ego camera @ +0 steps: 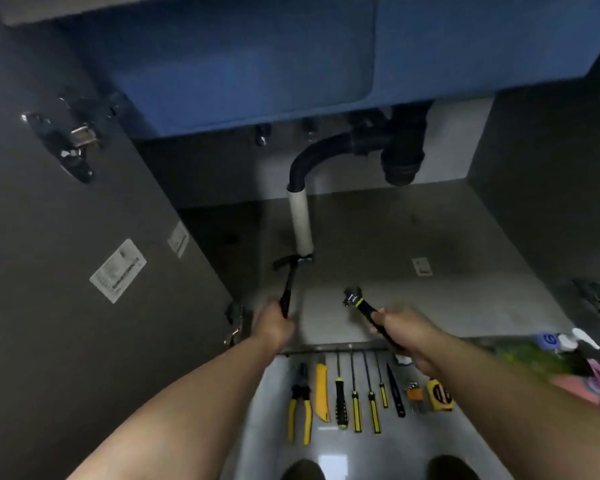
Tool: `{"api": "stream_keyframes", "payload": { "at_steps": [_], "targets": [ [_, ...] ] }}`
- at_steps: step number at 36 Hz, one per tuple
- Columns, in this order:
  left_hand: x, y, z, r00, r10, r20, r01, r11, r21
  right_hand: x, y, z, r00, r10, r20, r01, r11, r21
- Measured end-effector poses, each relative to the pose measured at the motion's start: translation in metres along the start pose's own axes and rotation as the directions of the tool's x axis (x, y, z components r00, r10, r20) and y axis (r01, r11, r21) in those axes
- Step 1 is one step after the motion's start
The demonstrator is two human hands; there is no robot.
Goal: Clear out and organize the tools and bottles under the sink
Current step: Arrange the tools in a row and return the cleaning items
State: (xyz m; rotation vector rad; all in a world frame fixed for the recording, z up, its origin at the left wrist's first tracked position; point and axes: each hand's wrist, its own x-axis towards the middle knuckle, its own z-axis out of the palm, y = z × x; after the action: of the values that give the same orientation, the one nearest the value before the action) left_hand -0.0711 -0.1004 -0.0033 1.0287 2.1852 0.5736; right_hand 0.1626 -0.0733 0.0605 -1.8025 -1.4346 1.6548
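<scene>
The only view is from a wide-angle camera on the person's head, looking forward and steeply down into the open cabinet [430, 237] under the sink [243, 64]. It sits near, the forearms [187, 410] running from the bottom edge up to the left hand [272, 323] and right hand [400, 329] at mid-frame, just inside the cabinet's front. The lower edge takes in the row of tools [340, 400] on the floor [413, 452] and two dark shapes [302, 471], perhaps knees.

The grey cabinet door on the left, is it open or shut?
Open: the grey cabinet door stands outward, showing its inner face with metal hinge and white sticker.
</scene>
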Motion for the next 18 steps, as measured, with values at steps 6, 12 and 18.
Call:
{"api": "stream_keyframes", "payload": {
  "at_steps": [6,12,18],
  "targets": [
    [0.065,-0.024,0.020,0.997,-0.029,-0.072,0.028,1.000,-0.005,0.052,0.025,0.019,0.996,0.058,0.075,-0.068,0.988,0.137],
    [0.107,-0.036,0.033,0.991,-0.060,-0.119,0.057,0.998,-0.029,0.096,0.036,0.034,0.985,0.110,0.133,-0.135,0.971,0.196],
    [0.124,-0.047,0.039,0.986,-0.053,-0.160,0.057,0.998,0.025,0.122,0.041,0.048,0.977,0.070,0.199,-0.111,0.973,0.205]
  ]
}}
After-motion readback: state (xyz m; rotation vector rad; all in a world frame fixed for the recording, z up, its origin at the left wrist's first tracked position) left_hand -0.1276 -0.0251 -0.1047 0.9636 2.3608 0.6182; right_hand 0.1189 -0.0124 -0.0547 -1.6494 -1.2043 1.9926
